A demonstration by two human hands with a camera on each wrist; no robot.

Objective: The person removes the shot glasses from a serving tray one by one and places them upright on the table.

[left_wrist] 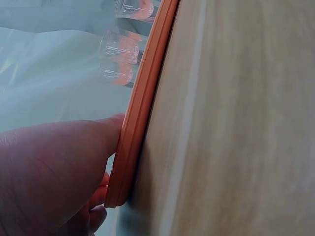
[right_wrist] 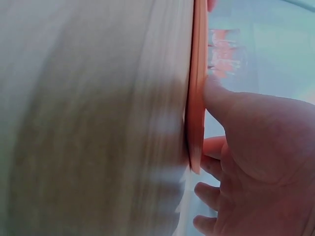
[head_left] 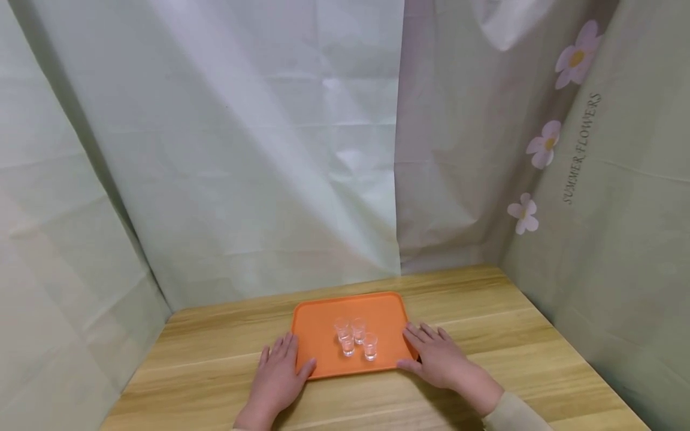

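An orange tray point(head_left: 318, 359) lies on the wooden table. Several small clear shot glasses point(head_left: 370, 347) stand upright in a cluster near its middle. At the tray's near left corner is my left hand point(head_left: 276, 378), its fingers extended along the left side and its thumb on the front rim. My right hand point(head_left: 438, 358) rests at the near right corner, fingers spread over the right edge, thumb at the front rim. In the right wrist view, the right thumb point(right_wrist: 219, 98) touches the tray's rim, with other fingers reaching past the corner.
The wooden table point(head_left: 215, 365) reaches back to a pale hanging cloth point(head_left: 242, 179). Another cloth with printed flowers point(head_left: 543, 143) and lettering hangs on the right. On the left, a further pale cloth point(head_left: 48, 239) borders the table.
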